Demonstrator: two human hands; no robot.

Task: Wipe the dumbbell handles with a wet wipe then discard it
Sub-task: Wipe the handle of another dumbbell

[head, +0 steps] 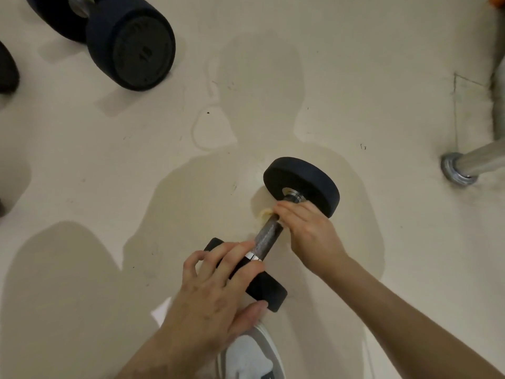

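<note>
Mid-wipe: right hand (306, 227) wraps wet wipe (263, 213) round the handle (269, 234); left hand (216, 291) clasps the dumbbell (270, 294) by its near head. Next, slide the wipe nearward.

A single wide-angle camera, worn on the person's head, is looking steeply down and forward at the pale cream floor (109, 173). It is sitting close above the work: the left hand (210, 296) and right hand (308, 228) are extending up from the bottom edge and, gripping the small black steel-handled dumbbell (303, 179), are filling the lower middle. A grey-and-white shoe (246, 356) is showing at the bottom edge, almost under the lens. Farther out, a large dark round-headed dumbbell (131, 42) is lying at top left and a shiny chrome tube leg (481, 158) is crossing the right edge.
</note>
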